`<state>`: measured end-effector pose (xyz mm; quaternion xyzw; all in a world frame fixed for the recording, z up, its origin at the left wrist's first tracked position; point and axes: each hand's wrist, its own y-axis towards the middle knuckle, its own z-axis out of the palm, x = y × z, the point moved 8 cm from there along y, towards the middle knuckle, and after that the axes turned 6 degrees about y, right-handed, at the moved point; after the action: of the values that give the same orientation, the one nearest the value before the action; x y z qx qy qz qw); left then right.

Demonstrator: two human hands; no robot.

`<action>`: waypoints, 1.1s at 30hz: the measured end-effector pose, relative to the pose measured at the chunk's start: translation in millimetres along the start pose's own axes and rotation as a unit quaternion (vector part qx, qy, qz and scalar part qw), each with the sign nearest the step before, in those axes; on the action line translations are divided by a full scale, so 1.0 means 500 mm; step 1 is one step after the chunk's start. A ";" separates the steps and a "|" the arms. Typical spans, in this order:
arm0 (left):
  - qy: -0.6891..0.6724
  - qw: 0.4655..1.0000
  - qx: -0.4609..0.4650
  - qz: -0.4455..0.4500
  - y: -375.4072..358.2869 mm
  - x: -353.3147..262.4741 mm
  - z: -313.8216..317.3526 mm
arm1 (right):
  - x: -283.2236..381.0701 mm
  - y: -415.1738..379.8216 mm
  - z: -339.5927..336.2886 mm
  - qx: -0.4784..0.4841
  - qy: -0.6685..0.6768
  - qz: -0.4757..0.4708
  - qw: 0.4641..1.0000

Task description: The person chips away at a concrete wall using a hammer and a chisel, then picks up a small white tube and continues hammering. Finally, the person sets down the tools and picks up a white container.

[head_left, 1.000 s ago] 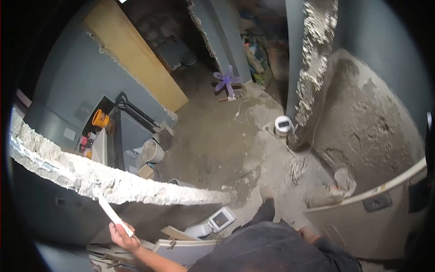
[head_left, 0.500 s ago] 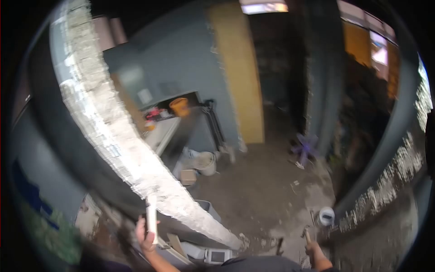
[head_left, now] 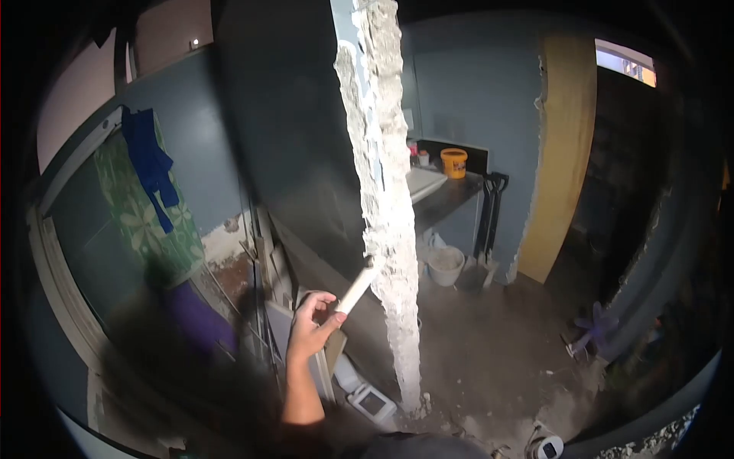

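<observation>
My left hand (head_left: 312, 327) pinches a flat cream-coloured strip (head_left: 354, 291) between thumb and fingers. The strip slants up to the right, its far end right at the rough, broken plaster edge (head_left: 397, 283) of the wall. That edge rises as a bright white, crumbly band through the middle of the view. Below the hand, boards (head_left: 336, 348) lean beside a white case with a dark panel (head_left: 372, 402). My right hand is out of view.
A white bucket (head_left: 446, 265) stands under a counter that carries a yellow tub (head_left: 453, 164). Black-handled tools (head_left: 492, 210) lean nearby. A purple star-shaped object (head_left: 595, 327) lies by the right wall. Blue cloth (head_left: 151, 164) hangs over a green patterned curtain (head_left: 126, 195) at left.
My view has swung left, so the wall edge now stands nearly upright. The strip has tilted from upright to slanting toward that edge. My right hand, earlier holding a hammer, has left the view.
</observation>
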<state>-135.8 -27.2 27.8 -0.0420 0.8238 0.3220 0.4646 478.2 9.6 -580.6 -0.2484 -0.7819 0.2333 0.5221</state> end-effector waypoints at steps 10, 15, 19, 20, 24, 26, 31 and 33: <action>-0.055 0.985 -0.159 -0.048 -0.187 0.013 -0.022 | -0.208 -0.250 0.022 0.071 0.024 0.028 0.997; 0.021 0.976 -0.201 0.080 -0.189 -0.128 -0.019 | -0.390 -0.351 0.051 0.105 0.043 0.096 0.989; 0.237 0.954 -0.153 0.096 -0.053 -0.186 0.009 | -0.490 -0.398 0.086 0.126 0.049 0.134 0.982; 0.252 0.959 -0.119 0.053 -0.005 -0.140 0.029 | -0.500 -0.405 0.093 0.129 0.051 0.137 0.981; 0.310 0.948 -0.051 0.058 0.062 -0.092 0.110 | -0.480 -0.403 0.112 0.135 0.056 0.132 0.980; 0.289 0.952 -0.069 0.067 0.058 -0.089 0.115 | -0.468 -0.398 0.114 0.134 0.061 0.125 0.981; 0.256 0.933 -0.172 0.184 0.030 -0.042 0.137 | -0.449 -0.402 0.112 0.131 0.071 0.107 0.983; 0.255 0.937 -0.162 0.178 0.031 -0.045 0.134 | -0.437 -0.405 0.117 0.134 0.075 0.097 0.983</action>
<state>-79.1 18.0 29.1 -0.0502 0.8454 0.5067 0.1612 466.8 -290.0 -627.5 -0.2681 -0.6742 0.3662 0.5827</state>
